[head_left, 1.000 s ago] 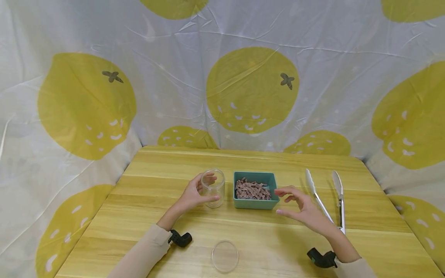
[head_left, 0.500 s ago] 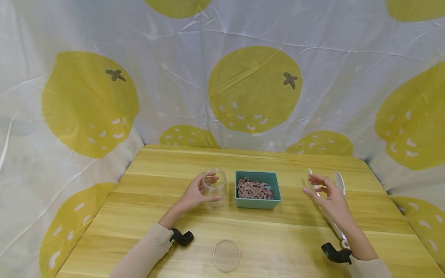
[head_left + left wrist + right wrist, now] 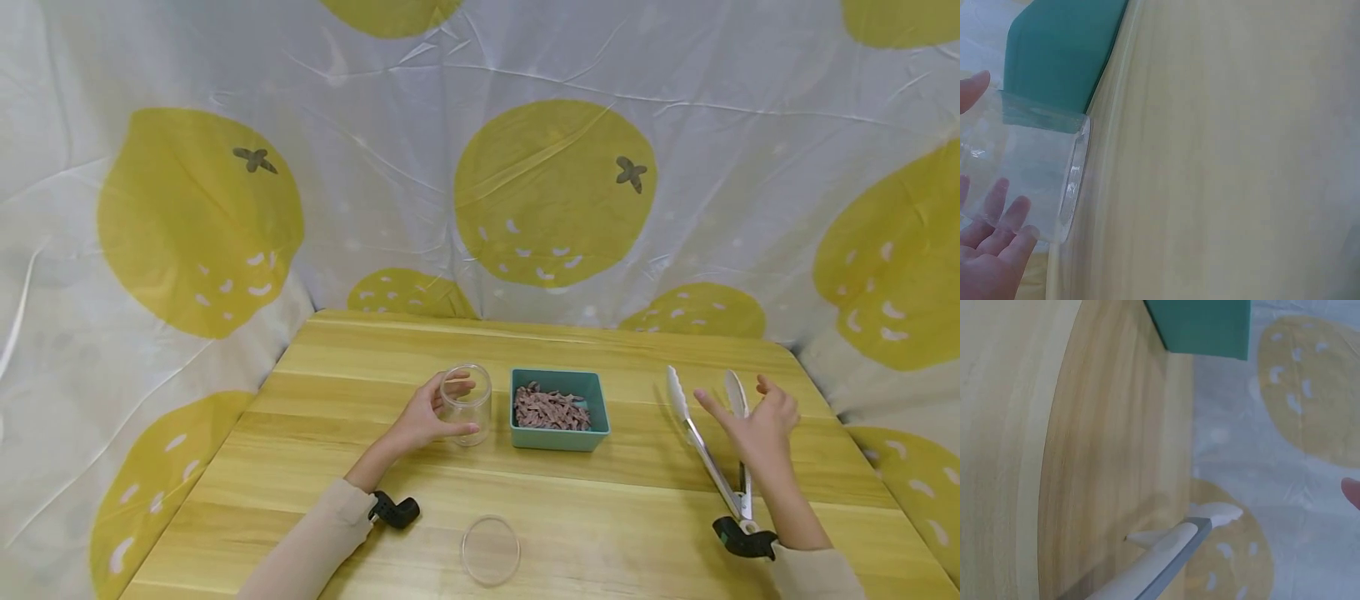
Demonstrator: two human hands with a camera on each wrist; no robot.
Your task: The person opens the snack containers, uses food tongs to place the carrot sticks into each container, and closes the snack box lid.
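My left hand (image 3: 420,421) is curled round a clear jar (image 3: 471,417), with fingers behind it and the thumb in front. The jar stands upright on the table; in the left wrist view its glass wall (image 3: 1035,169) shows several fingers against it. My right hand (image 3: 765,429) is spread above metal tongs (image 3: 708,454) with whitish tips, the thumb over the gap between their two arms. It holds nothing. The tongs lie spread apart, one arm partly hidden by the hand. In the right wrist view one tong arm (image 3: 1160,556) looms close, with a fingertip at the right edge.
A teal rectangular box (image 3: 558,440) with brownish shredded strips (image 3: 549,408) stands right of the jar. Nearer the front lies a clear round disc (image 3: 491,550). A lemon-print curtain (image 3: 375,183) hangs behind the wooden table (image 3: 600,517).
My right hand has moved right, from beside the teal box to over the tongs, and its fingers have spread. The left hand stays round the jar.
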